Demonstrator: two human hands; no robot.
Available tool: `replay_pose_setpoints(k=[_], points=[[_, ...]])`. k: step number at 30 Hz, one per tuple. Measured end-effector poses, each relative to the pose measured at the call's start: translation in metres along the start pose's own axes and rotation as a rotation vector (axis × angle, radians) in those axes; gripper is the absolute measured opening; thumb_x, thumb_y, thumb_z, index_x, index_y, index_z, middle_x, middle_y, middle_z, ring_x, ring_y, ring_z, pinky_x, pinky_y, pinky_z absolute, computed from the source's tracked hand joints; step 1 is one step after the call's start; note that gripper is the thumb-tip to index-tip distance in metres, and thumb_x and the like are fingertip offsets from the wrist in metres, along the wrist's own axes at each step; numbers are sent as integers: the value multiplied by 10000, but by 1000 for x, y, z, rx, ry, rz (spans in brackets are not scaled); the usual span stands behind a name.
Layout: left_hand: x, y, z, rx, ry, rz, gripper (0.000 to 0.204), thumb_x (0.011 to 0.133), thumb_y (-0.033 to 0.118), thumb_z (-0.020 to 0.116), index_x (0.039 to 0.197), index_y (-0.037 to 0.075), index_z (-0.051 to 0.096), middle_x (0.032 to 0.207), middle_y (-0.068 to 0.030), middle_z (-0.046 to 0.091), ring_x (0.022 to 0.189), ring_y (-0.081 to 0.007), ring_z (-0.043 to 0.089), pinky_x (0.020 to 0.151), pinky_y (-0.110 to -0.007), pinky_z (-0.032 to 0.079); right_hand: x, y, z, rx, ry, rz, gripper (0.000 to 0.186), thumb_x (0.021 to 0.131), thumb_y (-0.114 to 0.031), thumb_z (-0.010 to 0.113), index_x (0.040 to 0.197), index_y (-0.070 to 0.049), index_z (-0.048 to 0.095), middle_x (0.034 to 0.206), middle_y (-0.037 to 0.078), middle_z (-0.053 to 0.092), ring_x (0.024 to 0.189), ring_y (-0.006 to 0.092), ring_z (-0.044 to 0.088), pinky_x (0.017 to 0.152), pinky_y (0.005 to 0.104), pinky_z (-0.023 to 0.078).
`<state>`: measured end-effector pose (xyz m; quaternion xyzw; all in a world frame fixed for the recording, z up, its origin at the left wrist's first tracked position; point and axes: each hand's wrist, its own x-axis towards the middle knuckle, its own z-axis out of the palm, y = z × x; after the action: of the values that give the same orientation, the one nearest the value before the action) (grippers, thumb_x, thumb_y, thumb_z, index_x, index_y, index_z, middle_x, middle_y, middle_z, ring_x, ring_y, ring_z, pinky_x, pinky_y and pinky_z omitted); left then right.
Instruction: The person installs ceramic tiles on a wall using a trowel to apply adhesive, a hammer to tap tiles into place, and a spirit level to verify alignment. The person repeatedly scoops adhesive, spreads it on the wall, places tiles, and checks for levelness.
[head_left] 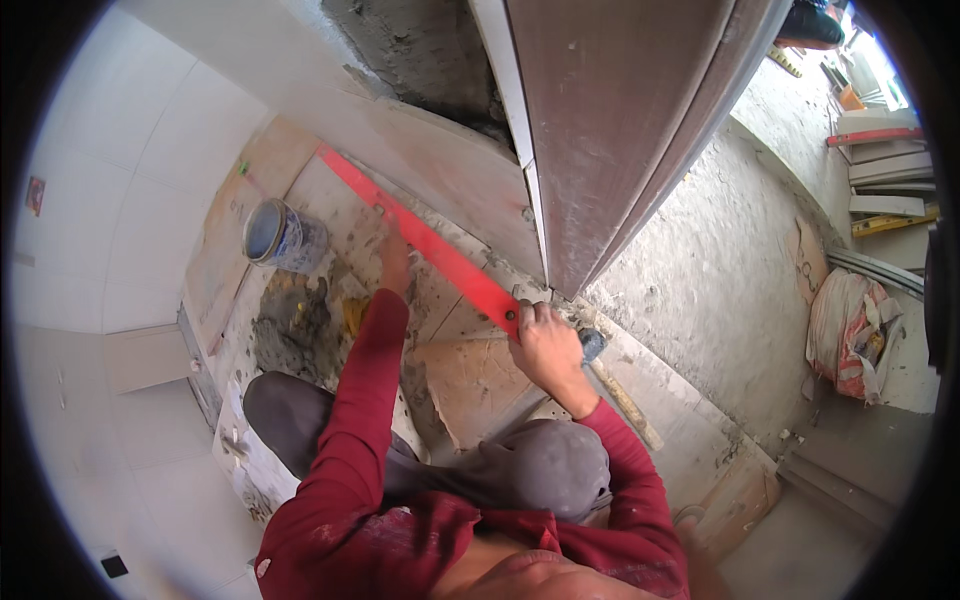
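Note:
A long red spirit level [440,255] lies slantwise along the foot of the wall, from the far left to the door frame. My right hand [550,345] has its fingers wrapped round the near end. Further along, my left hand [395,262] is on the level's near edge, its fingers partly hidden and blurred. Beside my right hand lies a mallet with a dark head [592,345] and a pale handle [628,405]. Left of my left hand are a heap of wet grey mortar [290,322] and a yellow thing [355,312], partly hidden by my sleeve.
A mortar-smeared bucket [285,235] stands at the left. The brown door frame [620,120] rises ahead of my right hand. A piece of brown cardboard [470,385] lies before my knees. On the right are a woven sack [850,335] and stacked strips [890,170].

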<state>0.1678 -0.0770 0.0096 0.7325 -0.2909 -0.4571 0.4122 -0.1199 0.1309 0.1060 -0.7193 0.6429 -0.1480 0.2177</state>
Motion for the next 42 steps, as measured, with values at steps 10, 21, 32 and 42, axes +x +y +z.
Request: replay_pose_setpoints(k=[10,21,32,42], points=[[1,104,29,-597,-58,219,466,1036,461,563,1271,60,598,1149,-61,652,1008,-208,647,837,-415,547,-16,-17,-105,-29,338,-124,622,780,-279,813,1272,18,576,1212,188,554,1010,322,623,812,408,557],[43,160,30,-697,-57,199,434,1037,328,554,1276,-34,582,1191,-135,669,1014,-292,679,864,-453,565,-23,5,-117,109,622,-244,615,744,-143,854,1280,22,601,1169,186,579,951,333,603,794,401,520],[34,165,35,-708,-2,162,443,1047,284,530,1318,-67,540,1231,-170,658,1061,-320,677,919,-463,560,-20,13,-110,202,733,-251,681,709,-181,897,1282,21,591,1113,189,615,890,326,618,737,402,523],[32,165,35,-660,-11,165,452,1062,299,513,1327,-68,531,1233,-167,655,1075,-321,671,923,-449,557,-18,12,-104,231,748,-241,719,720,-191,899,1309,54,567,1122,207,617,892,336,618,737,408,522]])
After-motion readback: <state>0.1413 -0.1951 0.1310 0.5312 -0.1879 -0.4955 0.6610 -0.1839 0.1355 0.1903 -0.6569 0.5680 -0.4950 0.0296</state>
